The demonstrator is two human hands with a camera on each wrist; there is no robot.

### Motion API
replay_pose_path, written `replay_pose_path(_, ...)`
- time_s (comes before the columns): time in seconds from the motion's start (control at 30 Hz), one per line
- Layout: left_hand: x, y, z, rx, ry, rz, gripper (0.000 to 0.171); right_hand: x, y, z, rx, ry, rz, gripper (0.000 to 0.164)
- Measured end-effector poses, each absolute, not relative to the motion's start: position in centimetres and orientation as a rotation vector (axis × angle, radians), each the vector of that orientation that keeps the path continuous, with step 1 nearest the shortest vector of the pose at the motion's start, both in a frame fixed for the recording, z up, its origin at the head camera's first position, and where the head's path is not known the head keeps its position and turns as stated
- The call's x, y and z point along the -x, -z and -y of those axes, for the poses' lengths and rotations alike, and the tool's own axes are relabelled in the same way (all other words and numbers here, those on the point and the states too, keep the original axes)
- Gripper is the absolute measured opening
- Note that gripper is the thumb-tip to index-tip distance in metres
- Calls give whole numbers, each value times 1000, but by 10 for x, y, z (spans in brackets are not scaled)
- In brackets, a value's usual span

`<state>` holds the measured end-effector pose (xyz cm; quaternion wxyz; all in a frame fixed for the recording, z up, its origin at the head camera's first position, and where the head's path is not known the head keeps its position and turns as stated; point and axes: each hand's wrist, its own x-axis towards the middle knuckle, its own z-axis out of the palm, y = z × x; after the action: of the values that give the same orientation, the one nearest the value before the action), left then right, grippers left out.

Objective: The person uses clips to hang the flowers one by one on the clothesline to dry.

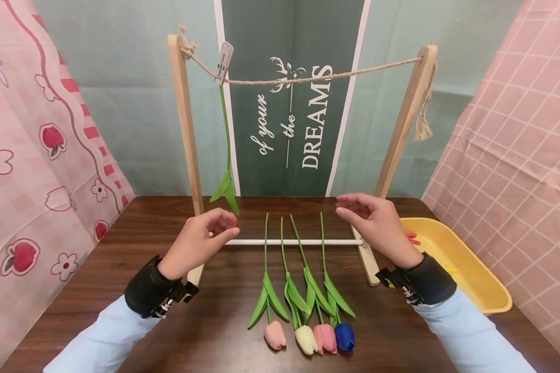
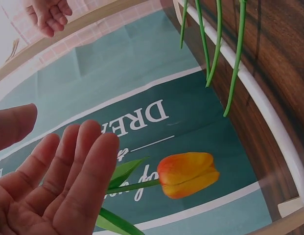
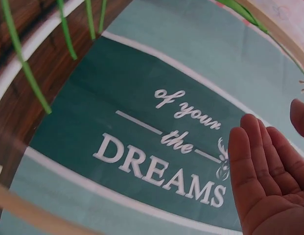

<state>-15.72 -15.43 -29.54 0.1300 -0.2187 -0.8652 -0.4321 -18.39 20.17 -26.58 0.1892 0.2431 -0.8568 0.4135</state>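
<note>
An orange-yellow tulip (image 2: 188, 175) hangs head down from a rope (image 1: 280, 81), its stem held by a grey clothespin (image 1: 223, 63). My left hand (image 1: 205, 233) is in front of its bloom in the head view, fingers loosely bent and gripping nothing. Across the frame, my right hand (image 1: 373, 220) is raised near the right post with relaxed fingers and an empty palm. Between the hands, a pale pink tulip (image 1: 275, 335), a cream tulip (image 1: 306, 340), a pink tulip (image 1: 325, 339) and a blue tulip (image 1: 344, 337) lie side by side, blooms toward me.
The rope is strung between a left wooden post (image 1: 185, 124) and a right wooden post (image 1: 406, 122). A white bar (image 1: 252, 242) joins their feet beneath the tulip stems. On the right, a yellow tray (image 1: 483, 274) contains small red and yellow items. Printed cloth (image 1: 289, 31) stands behind.
</note>
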Motion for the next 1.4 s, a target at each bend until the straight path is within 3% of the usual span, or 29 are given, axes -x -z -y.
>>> replay_pose_path(0.53, 157, 308, 153, 615, 1237, 2578, 16, 181, 293, -228, -603, -1010, 2481, 26)
replay_pose_path(1.4, 162, 333, 157, 588, 1186, 2680, 13, 180, 326, -252, -745, -655, 2453, 29)
